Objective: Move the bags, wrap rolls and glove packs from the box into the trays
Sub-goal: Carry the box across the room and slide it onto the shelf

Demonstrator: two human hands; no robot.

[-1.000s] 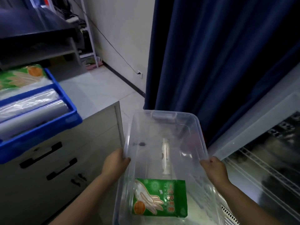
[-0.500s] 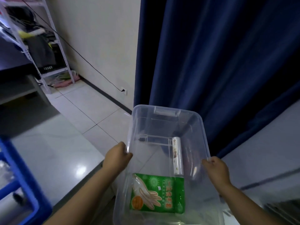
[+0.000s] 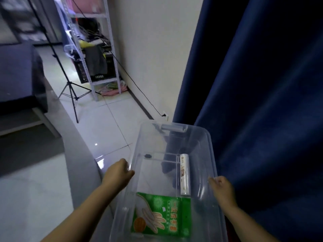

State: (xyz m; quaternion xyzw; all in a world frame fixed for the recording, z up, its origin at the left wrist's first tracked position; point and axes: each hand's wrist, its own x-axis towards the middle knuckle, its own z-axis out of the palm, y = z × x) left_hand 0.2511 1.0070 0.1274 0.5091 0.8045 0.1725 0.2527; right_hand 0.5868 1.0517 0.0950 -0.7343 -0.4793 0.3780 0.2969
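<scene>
A clear plastic box (image 3: 205, 137) is held up in front of me above the floor. My left hand (image 3: 118, 172) grips its left rim and my right hand (image 3: 221, 188) grips its right rim. Inside, a green glove pack (image 3: 161, 216) lies flat at the near end. A white wrap roll (image 3: 185, 173) lies lengthwise along the right side of the box's bottom. No tray is in view.
A dark blue curtain (image 3: 262, 84) hangs close on the right. A grey counter edge (image 3: 76, 154) runs along the left. A tripod (image 3: 70, 88) and a white shelf rack (image 3: 97, 49) stand on the tiled floor ahead; a cable runs to a wall socket (image 3: 165, 116).
The view has swung left and up away from the blue trays and drawers. The box stays gripped by both hands, and the wrap roll has slid to the right side inside it.
</scene>
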